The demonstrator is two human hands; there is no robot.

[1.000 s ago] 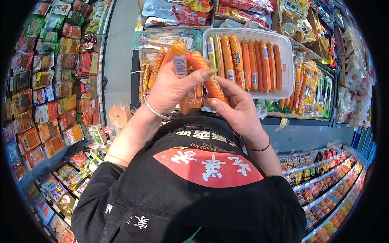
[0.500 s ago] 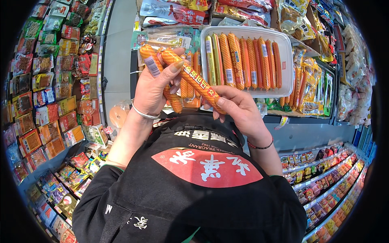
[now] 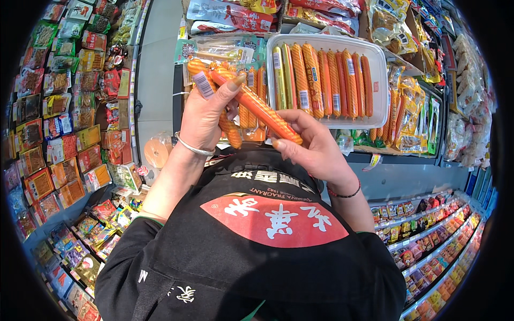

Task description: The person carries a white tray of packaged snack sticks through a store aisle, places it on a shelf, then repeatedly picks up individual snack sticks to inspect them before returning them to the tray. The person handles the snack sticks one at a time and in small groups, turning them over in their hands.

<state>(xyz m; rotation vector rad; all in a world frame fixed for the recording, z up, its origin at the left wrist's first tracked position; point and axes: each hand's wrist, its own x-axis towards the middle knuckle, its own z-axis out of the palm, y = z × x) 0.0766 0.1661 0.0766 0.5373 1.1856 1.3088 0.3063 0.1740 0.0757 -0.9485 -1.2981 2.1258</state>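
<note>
My left hand [image 3: 206,115] is closed around two wrapped sausages, which cross each other. One is a yellow-orange sausage [image 3: 228,130] with a barcode label near its upper end. Lying slantwise over it is a second, redder-orange sausage [image 3: 262,109] whose lower right end is held by my right hand [image 3: 310,144] between thumb and fingers. Just beyond my hands stands a clear plastic tub [image 3: 381,85] with a row of wrapped sausages [image 3: 332,80] side by side, orange, red and greenish-gold. More orange sausages [image 3: 247,115] lie behind my left hand, partly hidden.
Bagged snacks [image 3: 230,18] are piled behind the tub, and yellow packs [image 3: 408,112] lie to its right. Racks of packaged food [image 3: 59,144] run along the left. At the lower right, tiered shelves [image 3: 428,251] hold small packets. A round tan object [image 3: 157,153] sits near my left forearm.
The slanted sausage has been rolled in my hands, so its printed lettering is turned away and a plainer orange side shows. My right thumb has shifted slightly left and down.
</note>
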